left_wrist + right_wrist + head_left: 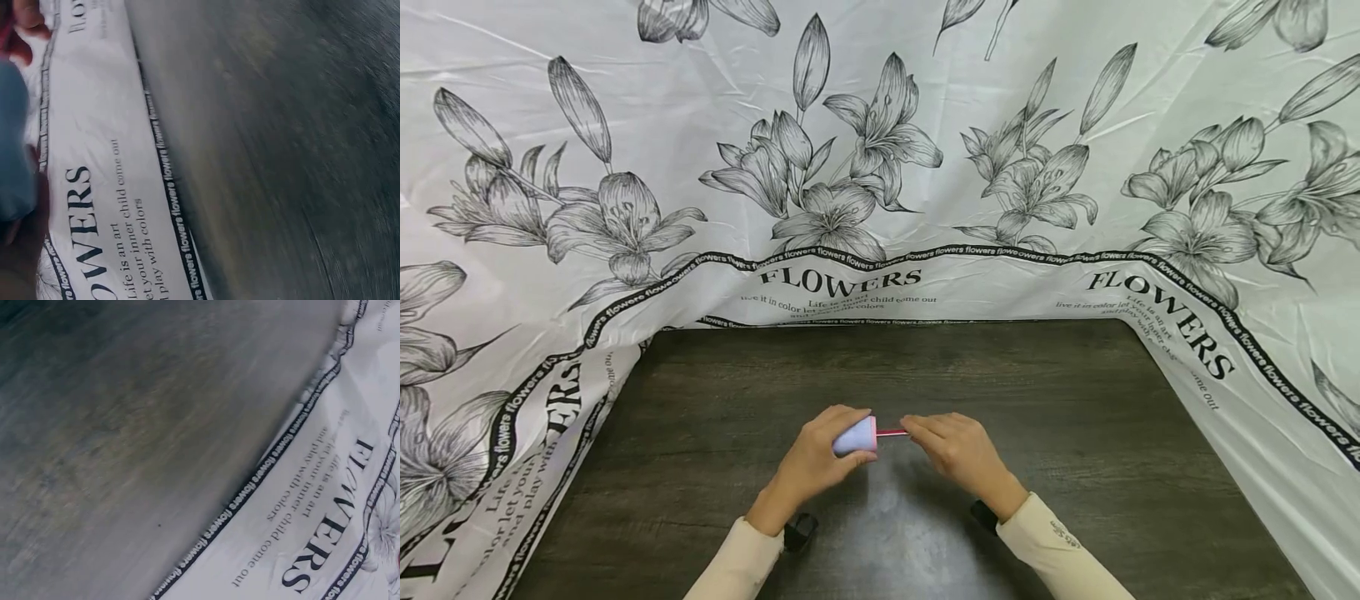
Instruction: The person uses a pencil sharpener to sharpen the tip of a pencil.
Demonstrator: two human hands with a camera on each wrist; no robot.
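Observation:
In the head view my left hand (820,450) grips a pale lavender cylinder (853,437) with a pink rim, lying on its side in the air over the table. A thin red-pink stick (891,432) runs out from its rimmed end. My right hand (958,450) pinches the stick's other end between fingertips and thumb. Part of the cylinder (12,144) shows bluish at the left edge of the left wrist view, with fingers curled about it. How far the stick reaches into the cylinder is hidden.
Beneath the hands spreads a dark wood-grain table (700,392). White cloth (1000,287) printed with black flowers and lettering hangs behind it and along both sides. Dark wrist cameras (801,531) sit under both wrists.

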